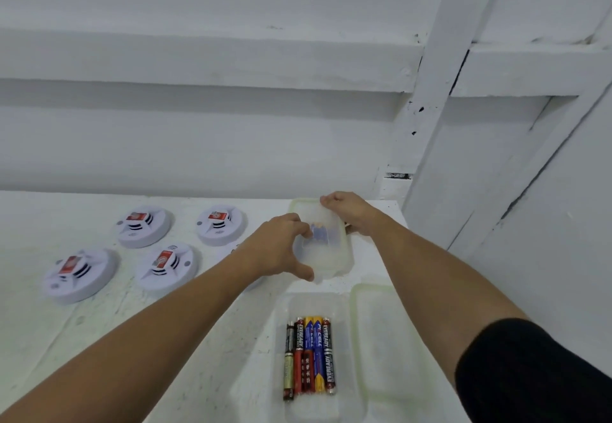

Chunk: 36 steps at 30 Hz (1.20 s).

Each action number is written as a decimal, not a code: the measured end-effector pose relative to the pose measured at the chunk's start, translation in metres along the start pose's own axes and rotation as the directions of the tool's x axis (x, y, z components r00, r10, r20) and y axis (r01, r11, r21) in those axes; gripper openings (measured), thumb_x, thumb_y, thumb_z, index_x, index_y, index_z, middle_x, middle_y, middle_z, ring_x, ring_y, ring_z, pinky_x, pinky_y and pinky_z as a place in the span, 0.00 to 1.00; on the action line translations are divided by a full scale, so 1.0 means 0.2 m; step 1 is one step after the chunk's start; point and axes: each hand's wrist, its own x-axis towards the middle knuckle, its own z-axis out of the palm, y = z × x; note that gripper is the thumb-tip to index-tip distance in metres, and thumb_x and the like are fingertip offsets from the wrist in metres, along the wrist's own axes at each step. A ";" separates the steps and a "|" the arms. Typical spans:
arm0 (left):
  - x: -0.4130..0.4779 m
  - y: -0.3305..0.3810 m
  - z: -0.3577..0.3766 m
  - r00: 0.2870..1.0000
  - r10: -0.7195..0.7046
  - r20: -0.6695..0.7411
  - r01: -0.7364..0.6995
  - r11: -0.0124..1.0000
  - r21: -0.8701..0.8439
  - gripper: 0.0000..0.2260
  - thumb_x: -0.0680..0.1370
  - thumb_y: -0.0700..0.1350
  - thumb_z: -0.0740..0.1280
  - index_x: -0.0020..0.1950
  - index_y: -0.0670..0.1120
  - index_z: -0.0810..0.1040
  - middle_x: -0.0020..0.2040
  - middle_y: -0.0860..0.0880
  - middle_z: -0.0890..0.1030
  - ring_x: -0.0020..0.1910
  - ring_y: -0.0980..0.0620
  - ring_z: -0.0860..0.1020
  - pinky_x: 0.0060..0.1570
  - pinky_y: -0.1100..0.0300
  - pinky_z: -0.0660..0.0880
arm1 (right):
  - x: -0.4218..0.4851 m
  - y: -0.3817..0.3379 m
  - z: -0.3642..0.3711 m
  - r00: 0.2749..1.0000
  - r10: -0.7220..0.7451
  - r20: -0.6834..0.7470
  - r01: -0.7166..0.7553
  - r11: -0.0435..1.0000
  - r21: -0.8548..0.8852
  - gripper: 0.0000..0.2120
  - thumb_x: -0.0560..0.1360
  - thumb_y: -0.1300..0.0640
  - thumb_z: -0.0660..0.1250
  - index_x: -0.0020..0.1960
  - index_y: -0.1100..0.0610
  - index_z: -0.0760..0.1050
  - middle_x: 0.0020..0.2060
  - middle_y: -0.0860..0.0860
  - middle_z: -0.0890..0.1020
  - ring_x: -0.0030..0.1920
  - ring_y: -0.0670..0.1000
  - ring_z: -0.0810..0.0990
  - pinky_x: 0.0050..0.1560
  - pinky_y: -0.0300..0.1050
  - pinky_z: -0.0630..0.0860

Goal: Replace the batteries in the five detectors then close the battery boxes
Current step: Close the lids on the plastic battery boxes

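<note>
Four white round detectors lie at the left: two at the back point(145, 225) point(220, 224) and two in front point(77, 273) point(165, 265), each with a red part on top. A fifth is mostly hidden behind my left wrist. My left hand point(281, 247) grips the near side of a translucent battery box point(331, 257) at the table's far right. My right hand point(351, 212) holds the far edge of its lid point(299, 206), which lies tilted over the box. Something blue shows dimly through the plastic. Nearer to me stands a second box point(314, 303), open.
Several batteries point(309, 356) lie side by side in the open near box. Its loose lid point(387, 340) rests on the table to the right. A white wall and white beams rise close behind and to the right of the table.
</note>
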 end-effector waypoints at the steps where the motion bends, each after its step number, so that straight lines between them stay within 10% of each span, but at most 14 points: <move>1: 0.00 0.00 0.00 1.000 -0.003 -0.005 0.002 1.000 -0.014 0.32 0.59 0.58 0.79 0.59 0.48 0.77 0.52 0.52 0.74 0.50 0.51 0.73 0.48 0.59 0.70 | 0.01 0.01 0.00 1.000 0.010 0.009 -0.010 0.999 0.034 0.17 0.78 0.46 0.62 0.59 0.57 0.75 0.49 0.53 0.79 0.43 0.52 0.79 0.38 0.43 0.76; 19: 0.01 -0.02 -0.03 1.000 -0.015 0.021 0.015 0.999 -0.039 0.27 0.65 0.64 0.73 0.56 0.48 0.78 0.52 0.51 0.75 0.51 0.51 0.74 0.53 0.55 0.71 | -0.06 0.12 0.07 0.990 0.017 -0.140 0.007 0.985 0.172 0.21 0.79 0.42 0.57 0.60 0.58 0.74 0.58 0.59 0.79 0.56 0.60 0.79 0.57 0.57 0.77; 25: 0.01 -0.01 0.02 0.998 -0.011 -0.062 0.008 0.999 -0.043 0.19 0.74 0.59 0.67 0.55 0.45 0.78 0.50 0.48 0.75 0.52 0.48 0.73 0.50 0.57 0.68 | -0.39 0.26 0.01 0.962 -0.131 -0.241 0.116 0.990 -0.077 0.13 0.77 0.52 0.65 0.59 0.56 0.77 0.57 0.48 0.79 0.58 0.48 0.76 0.60 0.43 0.71; 31: -0.01 0.01 0.10 0.981 -0.022 -0.194 0.010 0.998 -0.065 0.19 0.72 0.55 0.71 0.56 0.43 0.78 0.56 0.44 0.76 0.57 0.43 0.71 0.59 0.54 0.63 | -0.76 0.49 -0.04 0.870 0.133 -0.475 -0.358 0.831 -0.425 0.35 0.66 0.35 0.70 0.69 0.46 0.66 0.67 0.55 0.66 0.68 0.59 0.65 0.66 0.56 0.63; 36: -0.05 0.02 0.14 0.944 -0.095 -0.315 0.043 0.985 -0.169 0.20 0.71 0.55 0.73 0.57 0.44 0.79 0.58 0.44 0.76 0.60 0.42 0.70 0.58 0.54 0.63 | -0.90 0.64 -0.05 0.834 0.242 -0.496 -0.330 0.939 -0.097 0.45 0.62 0.37 0.75 0.71 0.52 0.60 0.66 0.55 0.70 0.64 0.58 0.71 0.60 0.52 0.70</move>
